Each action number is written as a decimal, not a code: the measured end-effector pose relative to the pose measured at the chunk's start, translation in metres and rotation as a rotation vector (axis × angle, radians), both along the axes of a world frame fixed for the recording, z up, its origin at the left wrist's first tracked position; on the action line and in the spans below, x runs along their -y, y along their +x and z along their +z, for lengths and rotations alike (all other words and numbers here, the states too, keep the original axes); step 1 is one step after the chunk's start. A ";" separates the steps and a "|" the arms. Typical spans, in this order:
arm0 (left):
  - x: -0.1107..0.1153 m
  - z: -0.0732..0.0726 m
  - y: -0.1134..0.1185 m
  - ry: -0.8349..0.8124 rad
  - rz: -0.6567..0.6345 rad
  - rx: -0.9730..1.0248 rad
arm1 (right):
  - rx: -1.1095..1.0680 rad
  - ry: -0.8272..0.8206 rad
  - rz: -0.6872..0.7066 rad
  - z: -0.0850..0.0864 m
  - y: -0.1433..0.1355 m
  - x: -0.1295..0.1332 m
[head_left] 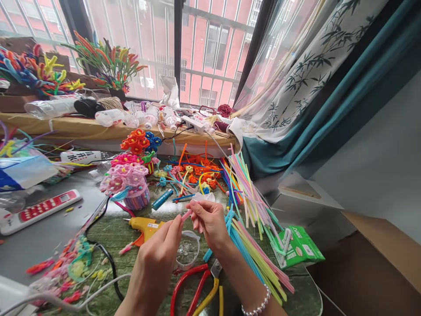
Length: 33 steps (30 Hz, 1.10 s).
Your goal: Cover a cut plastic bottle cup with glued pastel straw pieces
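Observation:
In the head view my left hand (pixel 160 251) and my right hand (pixel 210 221) meet above the table, both with fingers closed on a short pink piece (pixel 187 214) that runs between them. A beaded bracelet (pixel 258 306) circles my right wrist. Beneath my hands lies a round clear plastic dish (pixel 188 251). The yellow glue gun (pixel 144 226) rests just left of my left hand. Red-handled pliers (pixel 189 285) and a yellow-handled tool (pixel 210 298) are in front of the dish, between my forearms.
Pipe cleaner bundles (pixel 259 256) lie right of my hands, beside a green packet (pixel 301 248). A pot of pink flowers (pixel 137 197), a teal lighter (pixel 162 199) and a remote (pixel 42 210) stand or lie to the left. A black cable (pixel 110 261) crosses the table.

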<state>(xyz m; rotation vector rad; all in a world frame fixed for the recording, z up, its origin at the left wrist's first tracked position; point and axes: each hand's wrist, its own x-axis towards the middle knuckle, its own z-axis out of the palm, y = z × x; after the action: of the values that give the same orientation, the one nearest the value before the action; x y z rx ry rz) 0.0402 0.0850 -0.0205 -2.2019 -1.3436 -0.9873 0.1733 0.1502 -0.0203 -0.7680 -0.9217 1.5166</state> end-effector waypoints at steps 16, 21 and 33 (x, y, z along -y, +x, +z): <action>0.002 -0.002 -0.001 0.001 0.006 0.012 | -0.026 0.001 -0.002 0.001 0.004 -0.003; 0.002 -0.003 0.000 0.021 0.008 0.028 | -0.020 0.000 -0.005 0.001 0.004 -0.003; 0.002 -0.008 -0.003 0.025 0.048 -0.022 | -0.060 -0.018 0.005 0.002 0.005 -0.004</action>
<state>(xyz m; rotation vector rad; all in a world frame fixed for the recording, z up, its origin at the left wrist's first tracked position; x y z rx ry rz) 0.0368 0.0833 -0.0280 -2.1463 -1.3605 -0.9544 0.1782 0.1545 -0.0183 -0.7300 -0.8672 1.5458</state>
